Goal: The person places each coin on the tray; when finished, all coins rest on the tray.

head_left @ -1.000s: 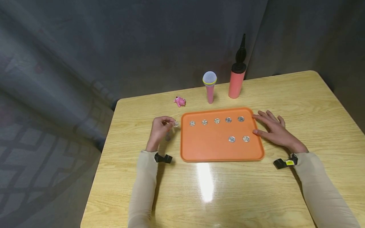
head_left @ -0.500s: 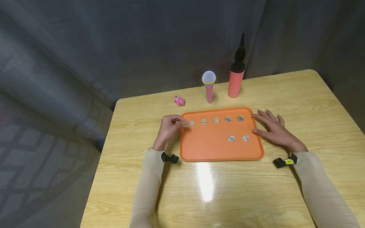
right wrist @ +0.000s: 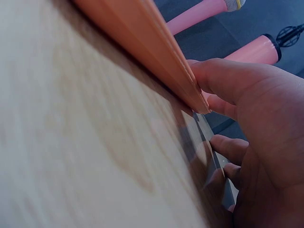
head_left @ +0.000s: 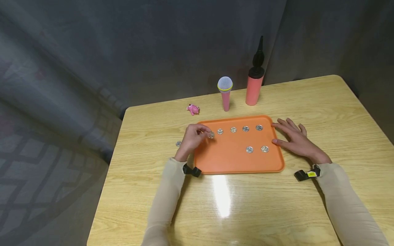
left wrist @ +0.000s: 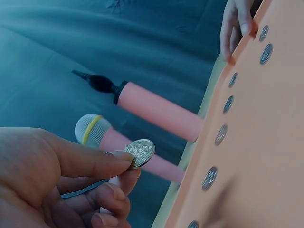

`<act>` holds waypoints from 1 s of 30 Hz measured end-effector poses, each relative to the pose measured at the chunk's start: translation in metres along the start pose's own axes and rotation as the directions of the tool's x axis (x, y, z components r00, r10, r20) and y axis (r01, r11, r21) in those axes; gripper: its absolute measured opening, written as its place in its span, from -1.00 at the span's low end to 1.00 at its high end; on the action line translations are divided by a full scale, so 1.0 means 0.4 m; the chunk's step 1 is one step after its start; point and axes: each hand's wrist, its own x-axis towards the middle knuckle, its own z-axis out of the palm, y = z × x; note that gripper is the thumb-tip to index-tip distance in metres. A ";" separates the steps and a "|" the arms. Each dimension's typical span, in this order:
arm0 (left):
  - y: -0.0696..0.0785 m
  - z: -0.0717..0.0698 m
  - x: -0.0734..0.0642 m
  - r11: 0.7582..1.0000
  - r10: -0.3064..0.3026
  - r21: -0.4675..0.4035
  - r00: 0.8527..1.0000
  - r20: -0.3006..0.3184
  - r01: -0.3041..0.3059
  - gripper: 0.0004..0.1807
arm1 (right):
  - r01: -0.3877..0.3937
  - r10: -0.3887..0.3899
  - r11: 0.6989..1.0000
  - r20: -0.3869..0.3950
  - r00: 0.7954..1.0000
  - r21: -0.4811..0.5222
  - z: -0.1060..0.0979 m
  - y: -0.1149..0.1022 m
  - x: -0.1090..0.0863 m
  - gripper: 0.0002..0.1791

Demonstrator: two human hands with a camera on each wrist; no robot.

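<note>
My left hand (head_left: 193, 138) is over the left part of an orange tray (head_left: 227, 162). It pinches a silver coin (left wrist: 142, 153) between thumb and forefinger, held above the tray's surface. On the tray lie several more coins: a back row, including one coin (head_left: 233, 130) near its middle, and two nearer the front, one coin (head_left: 249, 149) beside the other coin (head_left: 264, 149). The back row's left end is hidden behind my left hand in the head view. My right hand (head_left: 293, 140) rests at the tray's right rim, thumb and forefinger touching it, fingers extended.
A single coin (head_left: 178, 144) lies on the wooden table (head_left: 138, 177), left of the tray. Behind the tray stand a pink toy microphone (head_left: 226, 99) and a pink hand pump (head_left: 254, 90) with a black top. A small pink figurine (head_left: 193, 109) sits at the back left.
My left hand has carried the coin rightward from beside the tray to over its left part. The coin left on the table has come into full view. My right hand stays put.
</note>
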 end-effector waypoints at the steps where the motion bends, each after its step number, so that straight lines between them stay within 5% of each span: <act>1: 0.001 0.006 0.002 1.000 0.006 0.003 1.000 0.008 -0.006 -0.92 | -0.001 0.001 1.000 -0.001 1.000 -0.001 0.000 0.000 0.000 -0.24; 14: 0.019 0.090 0.014 0.999 0.039 -0.003 0.991 0.131 -0.039 -0.89 | -0.006 0.006 1.000 -0.006 1.000 -0.003 0.001 0.000 -0.001 -0.24; 30: 0.026 0.176 0.010 1.000 0.026 0.009 0.958 0.287 -0.029 -0.85 | -0.003 0.003 1.000 -0.008 1.000 0.006 0.001 -0.003 0.000 -0.25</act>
